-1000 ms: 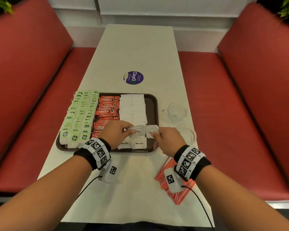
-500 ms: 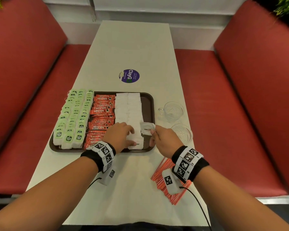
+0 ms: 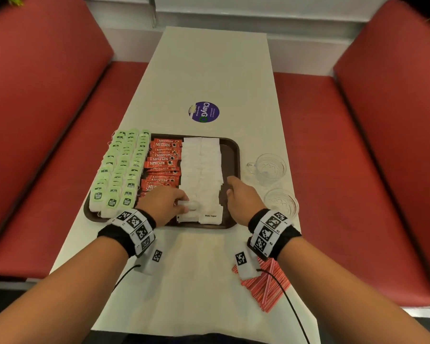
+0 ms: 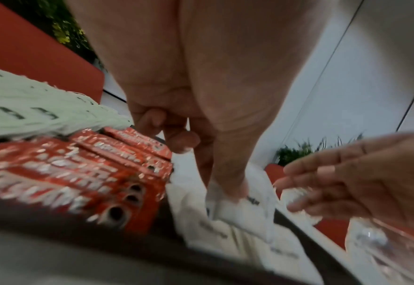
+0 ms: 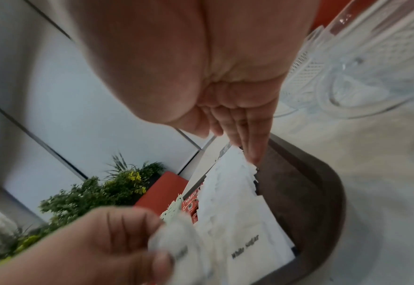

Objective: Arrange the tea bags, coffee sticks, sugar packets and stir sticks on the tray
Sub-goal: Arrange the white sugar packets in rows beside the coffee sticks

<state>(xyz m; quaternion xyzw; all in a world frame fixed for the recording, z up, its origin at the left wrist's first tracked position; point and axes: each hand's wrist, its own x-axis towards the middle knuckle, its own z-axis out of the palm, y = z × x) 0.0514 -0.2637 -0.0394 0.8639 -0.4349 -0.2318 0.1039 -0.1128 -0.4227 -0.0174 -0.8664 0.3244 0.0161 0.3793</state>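
Observation:
A brown tray (image 3: 234, 155) holds green tea bags (image 3: 119, 170) on its left, red coffee sticks (image 3: 163, 160) in the middle and two rows of white sugar packets (image 3: 201, 165) beside them. My left hand (image 3: 184, 206) pinches one sugar packet (image 3: 192, 205) at the near end of the left sugar row; the same sugar packet (image 5: 176, 244) shows in the right wrist view. My right hand (image 3: 230, 186) holds nothing, and its straight fingers (image 5: 250, 146) lie against the right edge of the sugar rows. Red-and-white stir sticks (image 3: 268, 289) lie on the table under my right wrist.
Two clear glass cups (image 3: 268, 168) (image 3: 281, 202) stand on the table just right of the tray, close to my right hand. A round purple sticker (image 3: 204, 112) lies beyond the tray. Red bench seats (image 3: 333, 145) flank the white table (image 3: 209, 65).
My right hand has let go of the sugar packet it held and now lies flat-fingered against the row's right edge. My left hand has moved to the near end of the left row.

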